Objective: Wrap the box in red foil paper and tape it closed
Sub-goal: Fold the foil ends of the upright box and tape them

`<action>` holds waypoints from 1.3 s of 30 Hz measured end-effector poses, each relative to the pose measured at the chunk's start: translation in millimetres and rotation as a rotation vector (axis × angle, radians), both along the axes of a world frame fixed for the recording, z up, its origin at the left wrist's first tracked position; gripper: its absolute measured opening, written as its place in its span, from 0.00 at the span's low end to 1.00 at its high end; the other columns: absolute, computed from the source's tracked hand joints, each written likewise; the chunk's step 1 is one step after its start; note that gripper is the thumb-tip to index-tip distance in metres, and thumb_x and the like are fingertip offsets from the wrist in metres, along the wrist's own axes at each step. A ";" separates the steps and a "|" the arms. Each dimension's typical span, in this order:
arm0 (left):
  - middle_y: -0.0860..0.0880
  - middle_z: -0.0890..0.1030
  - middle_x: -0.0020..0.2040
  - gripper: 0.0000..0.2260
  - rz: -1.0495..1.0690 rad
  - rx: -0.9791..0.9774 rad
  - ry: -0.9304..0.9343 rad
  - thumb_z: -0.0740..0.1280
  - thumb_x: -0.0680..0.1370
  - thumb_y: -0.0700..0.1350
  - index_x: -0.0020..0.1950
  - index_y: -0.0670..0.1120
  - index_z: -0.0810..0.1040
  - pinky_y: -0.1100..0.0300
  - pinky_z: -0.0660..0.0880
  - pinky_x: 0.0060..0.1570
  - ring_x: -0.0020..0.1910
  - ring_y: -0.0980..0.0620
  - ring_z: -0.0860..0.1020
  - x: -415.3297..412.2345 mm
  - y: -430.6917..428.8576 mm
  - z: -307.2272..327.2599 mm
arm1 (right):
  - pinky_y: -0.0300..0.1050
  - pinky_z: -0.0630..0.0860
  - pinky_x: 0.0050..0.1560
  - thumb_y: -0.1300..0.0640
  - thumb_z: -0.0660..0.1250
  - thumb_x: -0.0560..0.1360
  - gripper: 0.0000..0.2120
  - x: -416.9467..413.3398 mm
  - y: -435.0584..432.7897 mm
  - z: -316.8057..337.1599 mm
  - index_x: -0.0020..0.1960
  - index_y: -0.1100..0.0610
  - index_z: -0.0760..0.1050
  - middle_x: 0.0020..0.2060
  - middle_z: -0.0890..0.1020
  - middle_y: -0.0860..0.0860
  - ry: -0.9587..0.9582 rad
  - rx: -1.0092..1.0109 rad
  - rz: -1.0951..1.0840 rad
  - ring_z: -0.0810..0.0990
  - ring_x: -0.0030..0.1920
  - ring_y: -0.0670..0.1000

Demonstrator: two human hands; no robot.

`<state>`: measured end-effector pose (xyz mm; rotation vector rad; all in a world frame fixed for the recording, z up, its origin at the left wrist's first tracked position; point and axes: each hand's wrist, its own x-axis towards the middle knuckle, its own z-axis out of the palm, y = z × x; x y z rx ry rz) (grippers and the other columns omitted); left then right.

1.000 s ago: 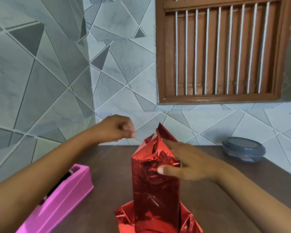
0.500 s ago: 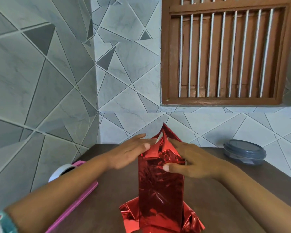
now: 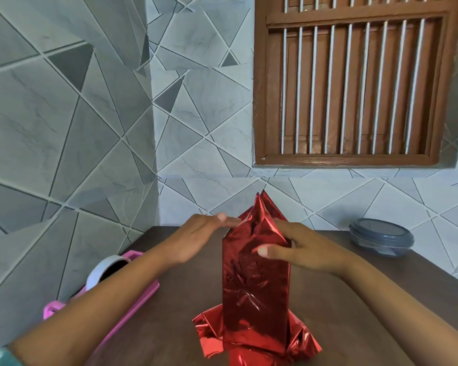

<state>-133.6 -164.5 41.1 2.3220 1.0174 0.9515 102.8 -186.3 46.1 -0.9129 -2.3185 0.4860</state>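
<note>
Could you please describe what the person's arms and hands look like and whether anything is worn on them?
Both forearms are bare, with no sleeves in view. Neither the left hand nor the right hand shows rings, gloves or a watch. At the bottom left corner, a teal band or cuff with pink marks sits on the left arm.
</note>
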 end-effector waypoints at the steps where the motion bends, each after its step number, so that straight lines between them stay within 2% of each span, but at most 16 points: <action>1: 0.60 0.78 0.61 0.25 0.033 -0.013 -0.063 0.47 0.78 0.59 0.60 0.52 0.80 0.69 0.60 0.65 0.63 0.68 0.71 -2.1 0.3 0.3 | 0.42 0.75 0.57 0.44 0.69 0.72 0.13 -2.3 -2.2 1.1 0.56 0.42 0.76 0.51 0.82 0.46 0.085 -0.043 0.001 0.80 0.53 0.44; 4: 0.59 0.82 0.55 0.22 0.111 -0.004 -0.240 0.53 0.75 0.58 0.54 0.51 0.83 0.66 0.66 0.62 0.57 0.68 0.76 -0.4 -3.7 4.1 | 0.27 0.71 0.51 0.44 0.71 0.67 0.18 -9.3 -7.5 4.8 0.56 0.42 0.77 0.50 0.83 0.41 0.321 -0.036 -0.071 0.80 0.52 0.37; 6: 0.55 0.83 0.53 0.19 0.087 -0.015 -0.297 0.58 0.75 0.56 0.54 0.49 0.83 0.63 0.71 0.58 0.55 0.61 0.78 4.0 -9.2 10.7 | 0.24 0.70 0.48 0.44 0.72 0.63 0.20 -11.5 -9.8 6.1 0.54 0.46 0.79 0.48 0.83 0.39 0.425 0.022 -0.163 0.79 0.50 0.35; 9: 0.55 0.83 0.53 0.12 -0.009 -0.079 -0.273 0.66 0.75 0.53 0.56 0.51 0.81 0.71 0.71 0.52 0.54 0.63 0.78 9.0 -19.6 25.1 | 0.32 0.73 0.46 0.50 0.75 0.65 0.09 -15.8 -12.9 2.1 0.43 0.49 0.81 0.37 0.83 0.39 0.536 0.050 -0.232 0.80 0.41 0.37; 11: 0.55 0.83 0.52 0.12 -0.043 -0.119 -0.214 0.69 0.72 0.51 0.55 0.53 0.80 0.71 0.72 0.53 0.53 0.63 0.78 11.3 -20.4 30.4 | 0.38 0.74 0.45 0.57 0.76 0.67 0.05 -20.7 -14.7 1.8 0.40 0.52 0.81 0.34 0.82 0.43 0.581 0.067 -0.223 0.79 0.38 0.41; 14: 0.57 0.82 0.53 0.17 -0.079 -0.174 -0.077 0.76 0.68 0.48 0.56 0.56 0.79 0.68 0.72 0.54 0.54 0.63 0.78 11.9 -19.4 25.8 | 0.36 0.73 0.38 0.62 0.73 0.71 0.06 -28.9 -16.6 8.3 0.38 0.52 0.80 0.31 0.82 0.46 0.599 0.078 -0.237 0.78 0.33 0.42; 16: 0.58 0.80 0.57 0.22 -0.091 -0.189 -0.057 0.76 0.67 0.44 0.60 0.55 0.78 0.63 0.71 0.60 0.59 0.62 0.76 9.4 -16.6 18.6 | 0.36 0.71 0.35 0.63 0.69 0.73 0.10 -34.3 -16.4 15.9 0.36 0.51 0.79 0.28 0.80 0.46 0.635 0.081 -0.329 0.76 0.29 0.41; 18: 0.57 0.78 0.61 0.26 -0.105 -0.182 -0.063 0.76 0.66 0.43 0.64 0.54 0.76 0.61 0.69 0.63 0.62 0.60 0.74 7.4 -16.6 12.0 | 0.36 0.74 0.33 0.64 0.64 0.75 0.11 -37.9 -16.7 27.9 0.37 0.54 0.80 0.28 0.81 0.49 0.798 0.010 -0.366 0.77 0.28 0.43; 21: 0.56 0.78 0.61 0.28 -0.081 -0.154 -0.108 0.76 0.66 0.43 0.64 0.55 0.75 0.66 0.70 0.60 0.62 0.62 0.73 6.8 -18.5 6.7 | 0.33 0.74 0.32 0.62 0.60 0.78 0.11 -35.1 -22.5 52.8 0.41 0.55 0.78 0.28 0.82 0.47 1.058 -0.077 -0.336 0.80 0.28 0.43; 23: 0.55 0.79 0.60 0.29 -0.043 -0.136 -0.135 0.77 0.64 0.45 0.64 0.54 0.75 0.62 0.71 0.61 0.62 0.61 0.74 6.6 -18.3 4.5 | 0.34 0.74 0.37 0.59 0.62 0.78 0.09 -29.5 -27.4 58.1 0.42 0.54 0.78 0.34 0.84 0.48 0.971 -0.001 -0.327 0.81 0.33 0.44; 25: 0.53 0.80 0.59 0.28 -0.010 -0.125 -0.184 0.78 0.65 0.42 0.63 0.51 0.75 0.63 0.73 0.58 0.60 0.59 0.76 7.0 -17.3 2.7 | 0.36 0.75 0.43 0.54 0.68 0.75 0.05 -27.4 -32.4 47.4 0.42 0.53 0.80 0.39 0.84 0.49 0.769 0.062 -0.311 0.81 0.39 0.44; 28: 0.51 0.81 0.56 0.27 0.051 -0.108 -0.264 0.77 0.66 0.38 0.62 0.48 0.75 0.68 0.75 0.52 0.56 0.59 0.78 12.6 -19.8 0.6 | 0.40 0.76 0.44 0.52 0.75 0.68 0.06 -32.8 -32.5 23.4 0.43 0.52 0.81 0.38 0.84 0.49 0.499 0.059 -0.320 0.80 0.38 0.43; 30: 0.52 0.81 0.54 0.27 0.079 -0.076 -0.265 0.78 0.65 0.39 0.62 0.49 0.75 0.70 0.75 0.49 0.54 0.60 0.78 16.5 -22.5 -0.4 | 0.48 0.77 0.42 0.57 0.75 0.69 0.04 -38.2 -26.0 24.1 0.41 0.57 0.82 0.36 0.84 0.57 0.487 0.111 -0.335 0.79 0.36 0.47; 32: 0.52 0.82 0.52 0.27 0.109 -0.049 -0.269 0.79 0.64 0.39 0.61 0.50 0.75 0.73 0.74 0.47 0.52 0.61 0.79 16.8 -24.5 -0.2 | 0.48 0.76 0.39 0.60 0.75 0.69 0.04 -41.2 -19.9 32.2 0.39 0.61 0.83 0.33 0.83 0.58 0.507 0.122 -0.319 0.78 0.33 0.47; 35: 0.51 0.82 0.51 0.28 0.103 -0.047 -0.264 0.79 0.63 0.38 0.60 0.48 0.76 0.74 0.74 0.47 0.52 0.61 0.79 15.3 -27.1 0.7 | 0.37 0.74 0.35 0.61 0.74 0.69 0.03 -43.9 -17.4 38.3 0.37 0.61 0.82 0.29 0.83 0.51 0.672 -0.020 -0.208 0.80 0.29 0.44; 39: 0.51 0.81 0.54 0.28 0.070 -0.028 -0.196 0.79 0.64 0.39 0.62 0.46 0.75 0.73 0.74 0.49 0.54 0.60 0.78 17.0 -29.9 1.9 | 0.34 0.74 0.30 0.53 0.68 0.75 0.11 -43.6 -15.3 34.0 0.39 0.60 0.80 0.30 0.83 0.50 1.131 -0.135 -0.251 0.79 0.28 0.45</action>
